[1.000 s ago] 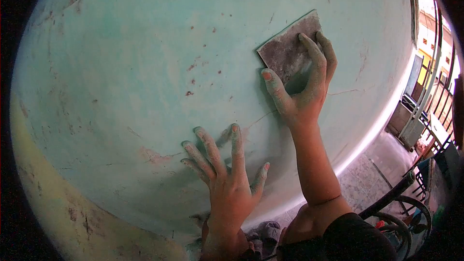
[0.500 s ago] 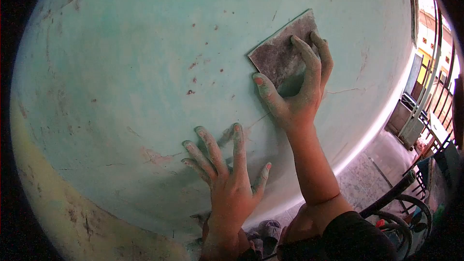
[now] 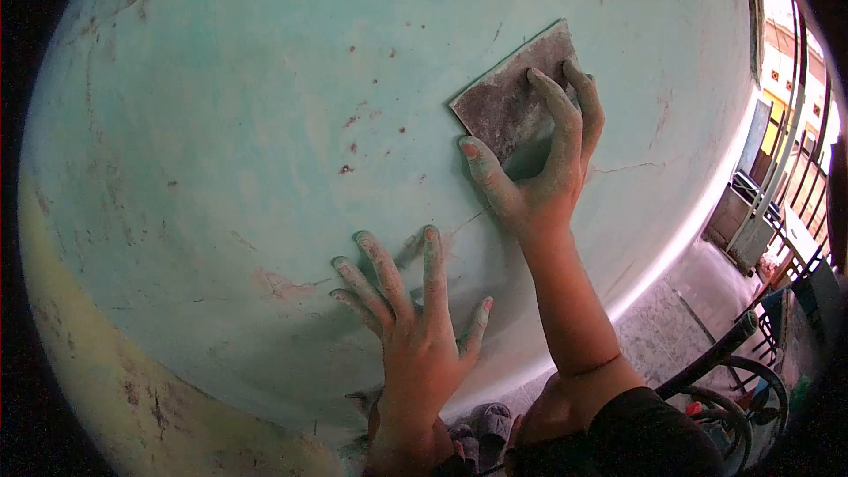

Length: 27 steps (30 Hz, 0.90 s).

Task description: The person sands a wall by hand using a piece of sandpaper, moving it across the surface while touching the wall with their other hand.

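The left hand (image 3: 417,349), fingers apart, braces on the partly smooth wall (image 3: 256,124) while the right hand's (image 3: 549,194) fingers clamp sandpaper (image 3: 503,110), reddish spots (image 3: 345,170) beyond the left fingertips seemingly unsmoothed

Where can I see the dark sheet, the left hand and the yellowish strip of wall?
Dark sheet (image 3: 505,109): head view, on its bare face, left of the fingers.
Left hand (image 3: 419,336): head view, on the back of the hand.
Yellowish strip of wall (image 3: 95,362): head view, on its left part.
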Each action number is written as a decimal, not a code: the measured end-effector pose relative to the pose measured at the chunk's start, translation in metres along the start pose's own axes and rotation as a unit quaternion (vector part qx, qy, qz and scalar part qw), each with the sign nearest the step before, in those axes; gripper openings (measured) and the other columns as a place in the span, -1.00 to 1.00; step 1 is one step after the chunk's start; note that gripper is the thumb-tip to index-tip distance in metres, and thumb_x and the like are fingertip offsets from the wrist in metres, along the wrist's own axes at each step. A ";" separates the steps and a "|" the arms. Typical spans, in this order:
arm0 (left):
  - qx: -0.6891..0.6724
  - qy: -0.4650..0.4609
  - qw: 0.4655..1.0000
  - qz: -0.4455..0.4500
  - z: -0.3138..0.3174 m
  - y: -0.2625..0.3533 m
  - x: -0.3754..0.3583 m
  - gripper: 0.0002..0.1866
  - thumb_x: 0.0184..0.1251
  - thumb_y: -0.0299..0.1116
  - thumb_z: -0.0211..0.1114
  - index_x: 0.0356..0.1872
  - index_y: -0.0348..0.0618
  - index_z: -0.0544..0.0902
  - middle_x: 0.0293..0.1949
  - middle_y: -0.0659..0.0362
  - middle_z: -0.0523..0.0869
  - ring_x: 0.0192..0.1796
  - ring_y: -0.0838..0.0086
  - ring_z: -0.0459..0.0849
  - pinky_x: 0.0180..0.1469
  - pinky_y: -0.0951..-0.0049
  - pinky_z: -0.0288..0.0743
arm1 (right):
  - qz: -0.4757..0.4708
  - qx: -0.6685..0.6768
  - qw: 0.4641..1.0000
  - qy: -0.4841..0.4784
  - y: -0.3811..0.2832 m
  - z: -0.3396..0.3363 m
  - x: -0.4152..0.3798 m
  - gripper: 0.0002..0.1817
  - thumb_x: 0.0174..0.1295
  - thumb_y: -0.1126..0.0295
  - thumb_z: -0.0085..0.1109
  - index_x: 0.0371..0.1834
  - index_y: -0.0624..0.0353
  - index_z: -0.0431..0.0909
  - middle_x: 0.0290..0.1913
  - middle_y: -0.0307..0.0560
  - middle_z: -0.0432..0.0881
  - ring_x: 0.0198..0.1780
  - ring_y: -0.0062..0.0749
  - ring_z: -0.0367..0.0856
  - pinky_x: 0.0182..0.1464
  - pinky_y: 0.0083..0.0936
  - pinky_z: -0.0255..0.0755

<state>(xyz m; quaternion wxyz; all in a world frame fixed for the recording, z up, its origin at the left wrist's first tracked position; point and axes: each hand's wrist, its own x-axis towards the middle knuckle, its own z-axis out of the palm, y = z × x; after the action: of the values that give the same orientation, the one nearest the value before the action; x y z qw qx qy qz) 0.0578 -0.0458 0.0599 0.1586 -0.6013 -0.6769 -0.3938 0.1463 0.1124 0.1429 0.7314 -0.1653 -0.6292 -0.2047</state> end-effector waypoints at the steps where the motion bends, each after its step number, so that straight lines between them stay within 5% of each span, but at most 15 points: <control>1: 0.000 0.000 1.000 0.000 0.001 -0.001 0.000 -0.14 0.34 0.12 0.21 0.57 0.01 0.12 0.50 -0.48 -0.23 0.44 -0.67 -0.39 0.28 -0.65 -0.47 | -0.005 0.001 1.000 0.002 0.001 0.001 0.000 -0.16 -0.11 0.05 0.59 0.26 0.14 0.45 0.39 0.21 0.26 0.44 0.10 0.24 0.40 -0.01 0.23; 6: 0.029 -0.010 0.999 -0.016 0.001 0.000 -0.001 -0.06 0.25 0.12 0.31 0.57 0.04 0.09 0.54 -0.37 -0.31 0.50 -0.52 -0.45 0.40 -0.51 -0.45 | -0.005 -0.004 1.000 0.000 0.000 0.001 0.000 -0.16 -0.11 0.05 0.59 0.26 0.16 0.46 0.38 0.22 0.26 0.44 0.11 0.23 0.40 -0.02 0.23; 18: 0.021 -0.010 0.999 -0.022 0.000 0.001 0.001 -0.05 0.25 0.11 0.32 0.58 0.06 0.07 0.54 -0.38 -0.31 0.50 -0.52 -0.44 0.39 -0.53 -0.45 | -0.008 -0.006 1.000 0.002 0.000 0.002 0.001 -0.16 -0.11 0.02 0.58 0.25 0.15 0.47 0.38 0.24 0.29 0.43 0.12 0.25 0.39 -0.02 0.25; 21: 0.007 0.011 1.000 0.000 0.003 -0.003 0.001 -0.13 0.32 0.13 0.22 0.57 0.05 0.11 0.50 -0.48 -0.22 0.44 -0.68 -0.38 0.27 -0.67 -0.48 | -0.010 -0.008 1.000 0.008 0.001 0.003 0.001 -0.16 -0.10 -0.01 0.57 0.25 0.15 0.47 0.37 0.24 0.30 0.44 0.11 0.24 0.39 -0.01 0.24; 27: 0.005 0.011 1.000 0.001 0.002 -0.003 0.004 -0.16 0.33 0.12 0.21 0.56 0.08 0.14 0.50 -0.48 -0.22 0.45 -0.67 -0.39 0.27 -0.67 -0.48 | -0.020 -0.016 1.000 0.008 0.002 0.004 0.003 -0.17 -0.08 -0.03 0.56 0.25 0.14 0.48 0.37 0.24 0.30 0.45 0.11 0.23 0.38 0.00 0.25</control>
<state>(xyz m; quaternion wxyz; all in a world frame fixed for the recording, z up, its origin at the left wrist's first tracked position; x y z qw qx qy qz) 0.0549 -0.0417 0.0607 0.1690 -0.5967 -0.6767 -0.3967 0.1448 0.1159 0.1468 0.7295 -0.1627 -0.6232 -0.2302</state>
